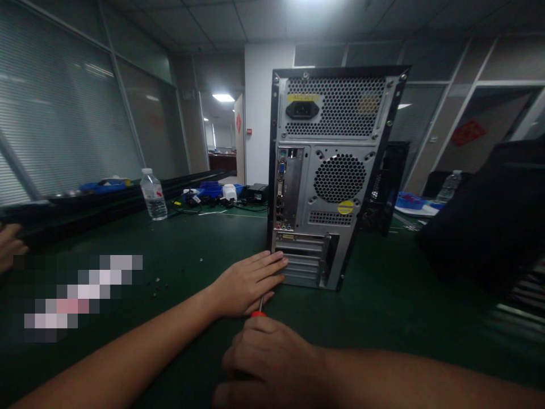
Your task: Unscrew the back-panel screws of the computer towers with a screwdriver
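A computer case (343,147) stands upright on the green table (204,244), its metal back panel facing me. My left hand (249,281) lies with fingers stretched out against the lower left edge of this panel, beside the expansion slot covers (303,261). Below it, my right hand (272,358) is closed around a screwdriver (258,314) with a red handle. The thin shaft points up toward the case's lower left corner. Its tip is hidden behind my left hand.
Several tiny loose parts (157,284) lie left of my arm. A water bottle (154,196) stands farther back, near blue bins (210,188) and cables. Another person's hand (11,247) shows at the left edge. Large dark panels (489,216) are at right.
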The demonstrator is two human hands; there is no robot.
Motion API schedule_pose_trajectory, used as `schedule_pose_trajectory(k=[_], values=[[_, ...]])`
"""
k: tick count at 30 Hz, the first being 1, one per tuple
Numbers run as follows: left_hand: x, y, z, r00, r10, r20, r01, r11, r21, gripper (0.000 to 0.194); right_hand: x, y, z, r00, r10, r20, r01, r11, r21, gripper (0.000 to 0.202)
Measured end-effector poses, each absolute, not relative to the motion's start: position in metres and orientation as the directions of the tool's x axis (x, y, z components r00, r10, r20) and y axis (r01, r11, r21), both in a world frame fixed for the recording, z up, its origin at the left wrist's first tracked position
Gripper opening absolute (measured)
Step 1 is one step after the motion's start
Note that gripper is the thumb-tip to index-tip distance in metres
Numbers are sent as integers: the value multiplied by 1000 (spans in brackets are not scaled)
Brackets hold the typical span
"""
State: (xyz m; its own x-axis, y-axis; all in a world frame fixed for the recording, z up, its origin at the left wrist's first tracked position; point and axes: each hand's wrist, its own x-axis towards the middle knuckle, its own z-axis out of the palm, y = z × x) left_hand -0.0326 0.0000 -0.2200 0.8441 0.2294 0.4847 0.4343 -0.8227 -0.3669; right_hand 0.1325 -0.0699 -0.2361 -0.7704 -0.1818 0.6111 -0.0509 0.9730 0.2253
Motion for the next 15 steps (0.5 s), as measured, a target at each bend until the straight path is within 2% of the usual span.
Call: schedule_pose_trajectory(k=[10,15], values=[[-33,0,-220,845,227,484,433,-822,-369,39,135,-73,-228,-642,-216,736,-31,966,258,13],[-32,-1,-219,849,242,471,433,-829,-354,39,134,-75,-224,-570,-233,788,-53,967,248,22]])
